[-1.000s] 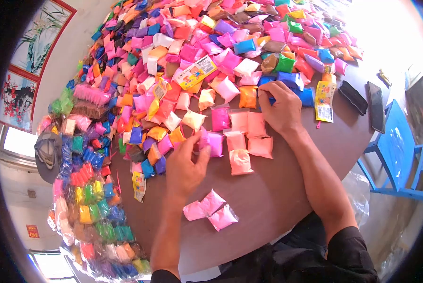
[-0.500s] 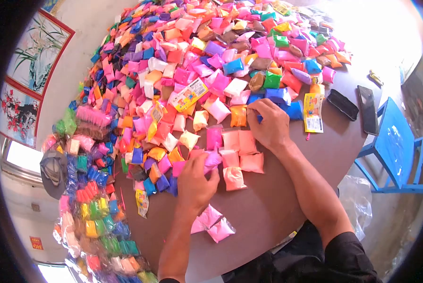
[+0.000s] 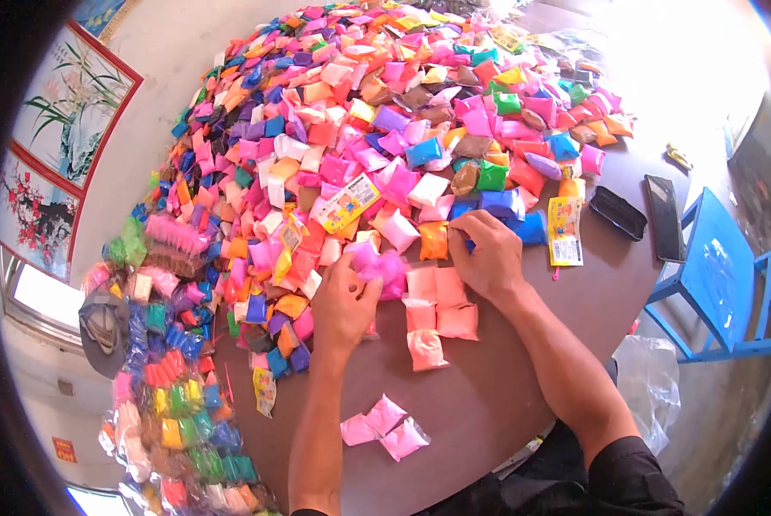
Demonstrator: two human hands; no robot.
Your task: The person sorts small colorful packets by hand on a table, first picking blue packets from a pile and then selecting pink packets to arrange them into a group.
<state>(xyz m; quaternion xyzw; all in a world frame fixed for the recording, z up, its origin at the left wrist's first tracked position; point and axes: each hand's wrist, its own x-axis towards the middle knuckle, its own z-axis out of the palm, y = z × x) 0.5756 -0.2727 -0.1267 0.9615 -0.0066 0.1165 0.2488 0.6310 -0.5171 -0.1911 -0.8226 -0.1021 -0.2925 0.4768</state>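
Observation:
My left hand [image 3: 344, 303] is closed on a bright pink packet [image 3: 366, 260], held at the near edge of the pile. A magenta packet [image 3: 391, 275] lies right beside it, partly overlapped. My right hand [image 3: 493, 256] rests with curled fingers beside an orange packet [image 3: 434, 241] and below some blue packets [image 3: 499, 203]. Whether its fingertips pinch anything is hidden. Between the hands sits a small group of peach packets [image 3: 456, 322]. Closer to me lie three light pink packets [image 3: 384, 416].
A large heap of colourful packets [image 3: 317, 138] covers the far and left table [image 3: 523, 387]. Yellow printed cards [image 3: 564, 230] lie among them. At the right are a black tray [image 3: 618, 213], a phone [image 3: 663, 219] and a blue stool [image 3: 717, 258].
My left hand has moved forward toward the pile with the pink packet, reaching the magenta one. My right hand stays beside the orange packet. The view has tilted slightly.

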